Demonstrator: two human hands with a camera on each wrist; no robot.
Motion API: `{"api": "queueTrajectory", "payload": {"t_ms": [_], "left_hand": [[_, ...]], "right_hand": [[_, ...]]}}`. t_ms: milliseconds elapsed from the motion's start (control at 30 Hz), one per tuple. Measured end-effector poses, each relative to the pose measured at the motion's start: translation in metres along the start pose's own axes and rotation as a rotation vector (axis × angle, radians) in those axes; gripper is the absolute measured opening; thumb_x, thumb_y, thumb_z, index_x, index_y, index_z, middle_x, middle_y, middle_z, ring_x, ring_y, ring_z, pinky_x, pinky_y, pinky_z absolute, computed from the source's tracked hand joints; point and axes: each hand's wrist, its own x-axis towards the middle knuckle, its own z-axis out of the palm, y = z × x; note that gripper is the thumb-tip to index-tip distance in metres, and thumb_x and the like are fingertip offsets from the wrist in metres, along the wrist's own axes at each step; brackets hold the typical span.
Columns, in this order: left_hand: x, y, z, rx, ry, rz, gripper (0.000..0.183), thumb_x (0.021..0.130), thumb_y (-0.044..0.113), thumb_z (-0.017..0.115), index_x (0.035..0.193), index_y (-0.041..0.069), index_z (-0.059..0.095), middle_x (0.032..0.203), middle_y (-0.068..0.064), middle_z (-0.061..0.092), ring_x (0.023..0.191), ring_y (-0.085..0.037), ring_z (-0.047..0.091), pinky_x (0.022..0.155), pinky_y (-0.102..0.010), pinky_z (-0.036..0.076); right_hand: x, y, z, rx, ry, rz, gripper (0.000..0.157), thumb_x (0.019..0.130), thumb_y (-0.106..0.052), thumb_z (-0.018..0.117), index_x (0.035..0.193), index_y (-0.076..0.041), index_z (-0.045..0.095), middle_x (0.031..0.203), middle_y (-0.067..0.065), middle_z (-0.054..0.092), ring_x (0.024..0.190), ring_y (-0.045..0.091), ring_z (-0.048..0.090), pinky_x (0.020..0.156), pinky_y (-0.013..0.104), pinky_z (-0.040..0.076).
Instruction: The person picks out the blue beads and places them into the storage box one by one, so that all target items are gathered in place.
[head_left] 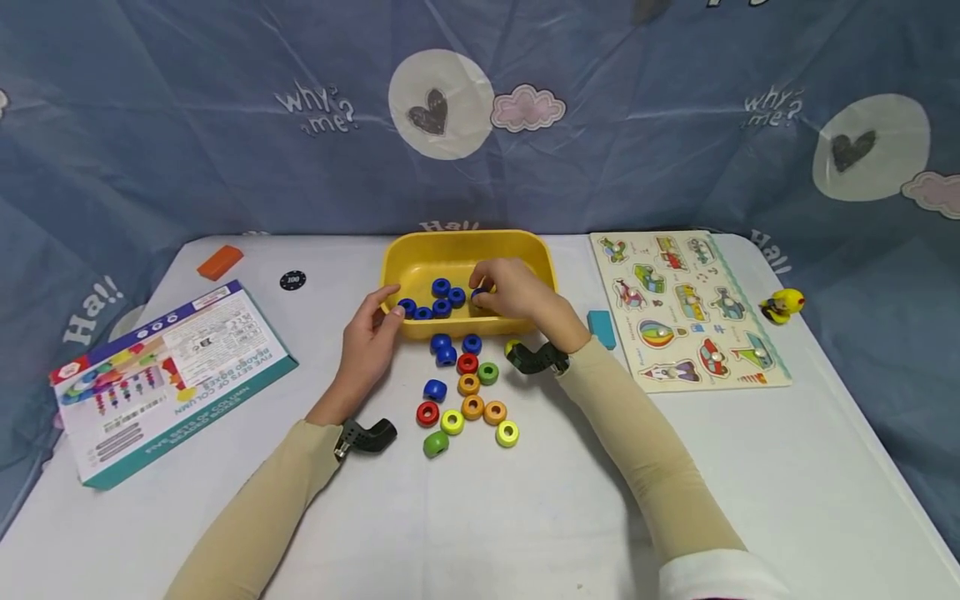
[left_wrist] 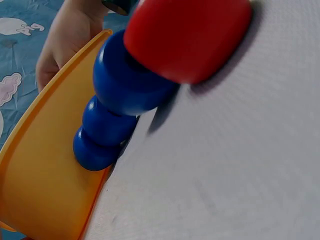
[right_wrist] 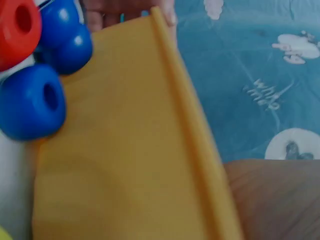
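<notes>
A yellow plastic bin (head_left: 468, 242) stands at the back middle, with several blue beads (head_left: 441, 287) on its floor. My left hand (head_left: 367, 342) holds the bin's front left corner, thumb and fingers at the rim. Reaching in over the front wall, my right hand (head_left: 513, 287) pinches a blue bead, mostly hidden by the fingers, near the bin's right side. In front of the bin lie loose beads: blue ones (head_left: 435, 390), red ones (head_left: 427, 413), orange ones (head_left: 472, 407), yellow ones (head_left: 507, 433) and green ones (head_left: 436, 443).
A bead-set carton (head_left: 172, 375) lies at the left, near an orange block (head_left: 220, 262) and a black round chip (head_left: 292, 280). To the right are a teal block (head_left: 602, 329), a wooden picture puzzle board (head_left: 690, 312) and a small yellow-and-black figure (head_left: 782, 306). Blue printed cloth hangs behind.
</notes>
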Motion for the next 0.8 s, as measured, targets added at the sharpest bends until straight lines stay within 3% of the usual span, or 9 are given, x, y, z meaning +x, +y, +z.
{"api": "queueTrajectory", "payload": {"t_ms": [333,433,533,667,800], "left_hand": [[-0.001,0.002,-0.002,0.008,0.001,-0.02,0.041,0.102,0.024,0.048,0.141,0.013,0.048,0.15,-0.007,0.044,0.135,-0.026,0.047,0.109,-0.045,0.043],[-0.001,0.003,-0.002,0.003,0.002,-0.019,0.041,0.102,0.024,0.048,0.141,0.012,0.048,0.15,-0.008,0.045,0.135,-0.027,0.048,0.109,-0.045,0.043],[-0.004,0.017,-0.004,-0.005,-0.005,-0.03,0.041,0.102,0.019,0.047,0.141,0.007,0.047,0.15,-0.012,0.043,0.135,-0.031,0.047,0.11,-0.047,0.042],[-0.005,0.016,-0.004,0.001,-0.007,-0.034,0.041,0.102,0.02,0.048,0.141,0.008,0.047,0.151,-0.011,0.043,0.136,-0.03,0.046,0.11,-0.047,0.041],[-0.001,0.003,-0.002,0.007,-0.014,-0.03,0.041,0.102,0.023,0.048,0.142,0.013,0.047,0.152,-0.008,0.042,0.138,-0.027,0.044,0.111,-0.045,0.041]], "right_hand": [[0.014,0.01,0.011,0.12,-0.113,0.078,0.033,0.091,-0.009,0.065,0.124,-0.01,0.064,0.12,0.01,0.068,0.109,0.023,0.064,0.095,0.035,0.053],[0.014,0.01,0.012,0.133,-0.107,0.077,0.033,0.091,-0.008,0.064,0.125,-0.011,0.063,0.12,0.01,0.068,0.11,0.023,0.063,0.095,0.035,0.053],[0.012,0.01,0.011,0.123,-0.057,0.046,0.032,0.092,-0.01,0.064,0.124,-0.01,0.063,0.118,0.011,0.068,0.106,0.024,0.064,0.094,0.036,0.053],[-0.001,-0.001,0.005,0.114,0.052,-0.067,0.029,0.092,-0.013,0.063,0.12,-0.007,0.065,0.114,0.011,0.069,0.094,0.023,0.066,0.086,0.034,0.055],[-0.028,-0.032,0.004,0.075,0.073,-0.294,0.023,0.09,-0.011,0.066,0.112,-0.007,0.07,0.106,0.008,0.072,0.083,0.019,0.064,0.078,0.029,0.055]]}}
